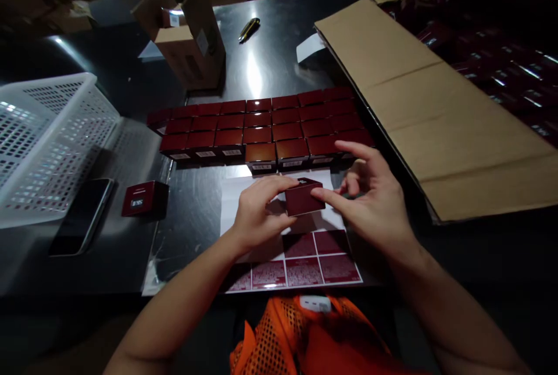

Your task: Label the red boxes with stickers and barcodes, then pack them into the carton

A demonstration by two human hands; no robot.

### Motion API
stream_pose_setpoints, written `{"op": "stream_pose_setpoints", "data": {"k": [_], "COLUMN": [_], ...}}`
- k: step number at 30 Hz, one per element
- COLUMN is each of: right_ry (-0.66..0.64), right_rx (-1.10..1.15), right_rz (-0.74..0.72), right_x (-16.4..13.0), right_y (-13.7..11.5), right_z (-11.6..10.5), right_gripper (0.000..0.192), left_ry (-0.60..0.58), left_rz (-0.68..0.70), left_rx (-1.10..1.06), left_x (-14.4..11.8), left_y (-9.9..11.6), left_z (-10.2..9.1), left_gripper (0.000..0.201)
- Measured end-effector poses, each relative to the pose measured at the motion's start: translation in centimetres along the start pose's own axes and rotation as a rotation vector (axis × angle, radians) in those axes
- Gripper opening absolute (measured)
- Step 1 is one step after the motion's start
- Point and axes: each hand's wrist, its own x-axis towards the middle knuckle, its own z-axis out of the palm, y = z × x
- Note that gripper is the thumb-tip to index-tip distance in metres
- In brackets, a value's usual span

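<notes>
A small dark red box [304,197] is held by my left hand [260,206], its fingers on the top edge and its thumb low at the left side. My right hand [370,197] has its thumb tip against the box's right side; the index finger is stretched out and apart, the other fingers loosely bent. Below the box lies a white sheet with dark red printed labels [304,270], several peeled off its upper part. Just beyond my hands stand rows of similar dark red boxes [259,120], barcodes facing me.
On the left are a single red box [145,199], a phone [82,216] and a white plastic basket [56,148]. A small carton [192,52] and a utility knife [249,30] lie farther back. At right, a cardboard flap [440,107] borders many red packs [501,61].
</notes>
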Motion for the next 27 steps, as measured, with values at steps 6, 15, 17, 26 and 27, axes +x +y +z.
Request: {"op": "stream_pose_setpoints", "data": {"k": [6, 15, 17, 26, 27], "right_ry": [0.102, -0.338, -0.334, -0.241, -0.243], "right_rx": [-0.029, 0.425, 0.382, 0.087, 0.076], "right_rz": [-0.027, -0.044, -0.066, -0.192, -0.191], "right_x": [0.9, 0.5, 0.4, 0.6, 0.6], "right_y": [0.7, -0.3, -0.4, -0.3, -0.3], "right_z": [-0.6, -0.2, -0.1, 0.2, 0.2], "right_gripper": [0.050, 0.085, 0.079, 0.051, 0.052], "left_ry": [0.054, -0.094, -0.146, -0.059, -0.059], "left_rz": [-0.261, -0.365, -0.420, -0.480, -0.477], "left_rx": [-0.294, -0.676, -0.792, -0.968, -0.959], "left_x": [-0.1, 0.0, -0.1, 0.5, 0.5], "left_y": [-0.3, -1.4, -1.3, -0.3, -0.3], "left_z": [0.3, -0.3, -0.3, -0.1, -0.2], "left_gripper": [0.048, 0.058, 0.062, 0.057, 0.058]}}
